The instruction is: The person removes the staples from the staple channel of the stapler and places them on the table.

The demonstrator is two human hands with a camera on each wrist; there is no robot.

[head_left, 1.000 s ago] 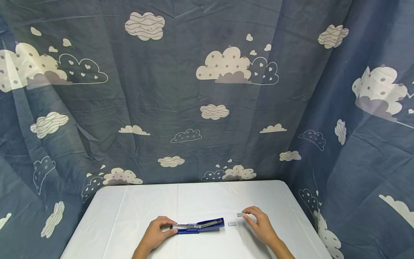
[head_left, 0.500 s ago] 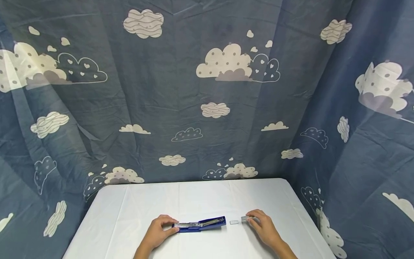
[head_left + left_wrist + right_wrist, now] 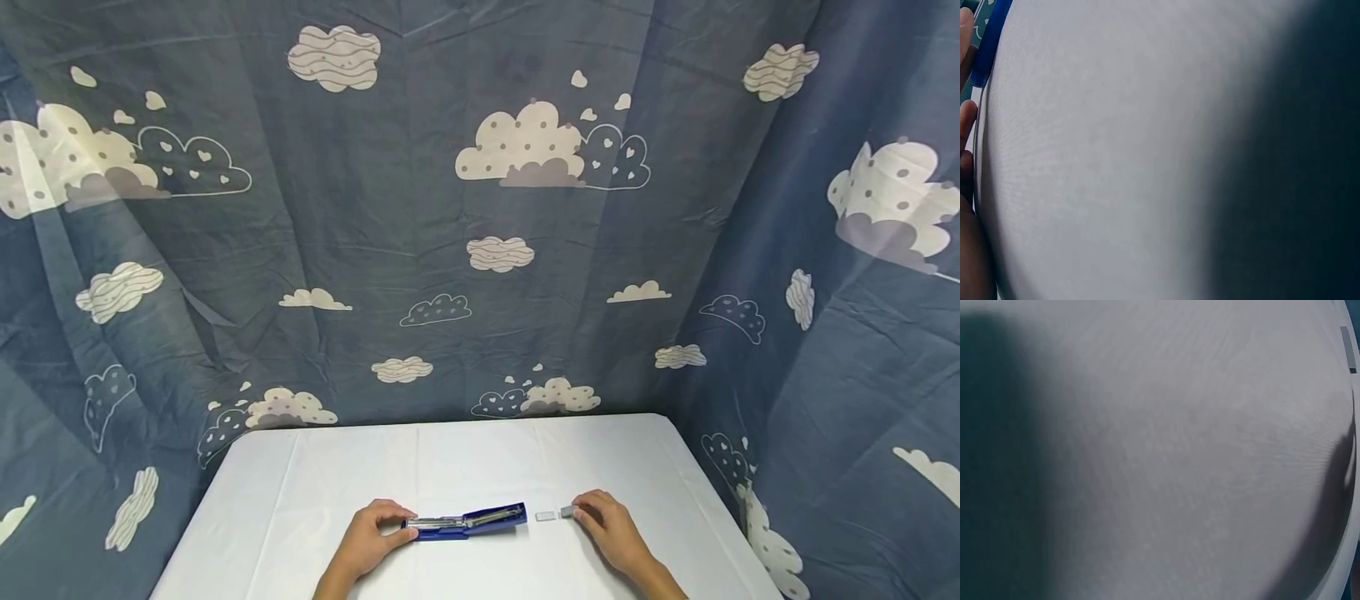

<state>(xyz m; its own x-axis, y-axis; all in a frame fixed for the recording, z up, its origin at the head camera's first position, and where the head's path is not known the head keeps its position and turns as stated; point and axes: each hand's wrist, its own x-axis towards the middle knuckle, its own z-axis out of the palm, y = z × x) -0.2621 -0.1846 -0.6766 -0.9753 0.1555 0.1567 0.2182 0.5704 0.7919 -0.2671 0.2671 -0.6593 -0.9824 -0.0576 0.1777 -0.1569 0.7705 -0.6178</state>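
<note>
A blue stapler (image 3: 495,520) lies opened out on the white table, its metal channel and inner parts facing up. My left hand (image 3: 367,537) grips the stapler's left end between thumb and fingers. In the left wrist view only a blue edge of the stapler (image 3: 988,47) shows, at the upper left. Just right of the stapler a grey strip of staples (image 3: 545,516) rests on the table. Beside it my right hand (image 3: 613,533) pinches a second staple strip (image 3: 567,512) by its right end. At the right wrist view's edge a grey strip (image 3: 1349,349) appears.
The white-covered table (image 3: 450,458) has its far edge against a dark blue curtain (image 3: 420,225) printed with clouds. More curtain hangs along the left and right sides.
My right hand has moved slightly right and down with its staple strip, which now sits nearly in line with the strip on the table. The left hand keeps its grip on the stapler.
</note>
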